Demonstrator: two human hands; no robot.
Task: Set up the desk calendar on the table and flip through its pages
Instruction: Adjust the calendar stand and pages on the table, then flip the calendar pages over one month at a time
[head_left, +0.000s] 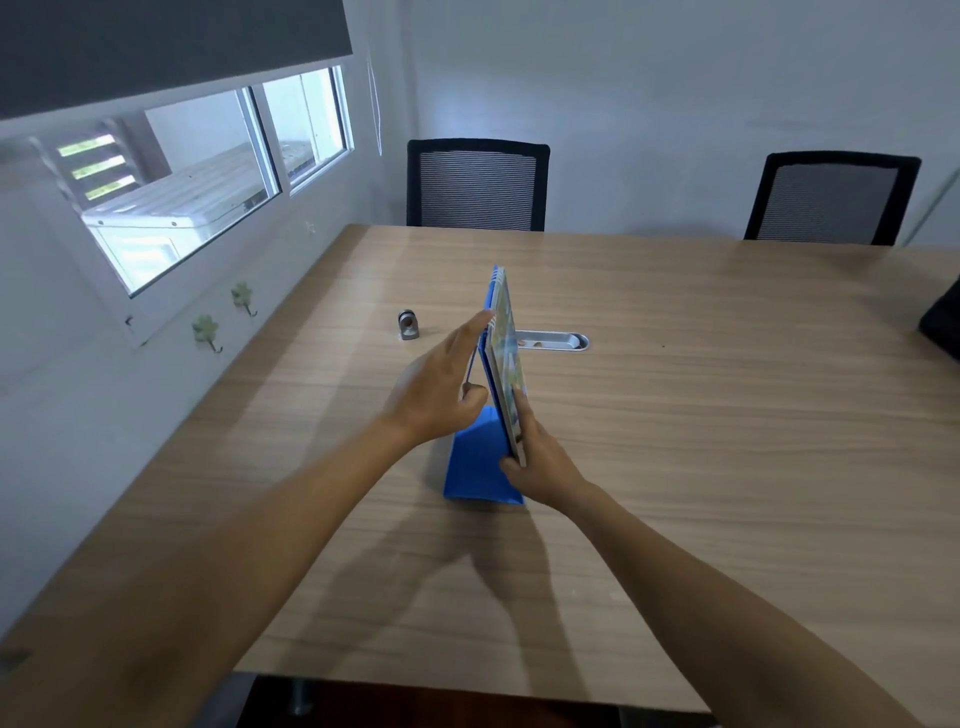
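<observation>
Desk calendar (503, 332) stands edge-on at mid-table (727, 415), just before the metal cable slot (558, 341). Left hand (441, 387) pinches its blue stand; right hand (537, 457) grips the pages' lower corner. Print unreadable.

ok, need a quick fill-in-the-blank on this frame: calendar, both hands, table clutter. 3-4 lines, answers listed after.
1. The desk calendar has a stand coloured ____.
2. The right hand grips the calendar's near ____.
3. The left hand lies on the calendar's ____ side.
4. The small metal part sits on the table, to the ____ of the calendar.

Answers: blue; edge; left; left
</observation>
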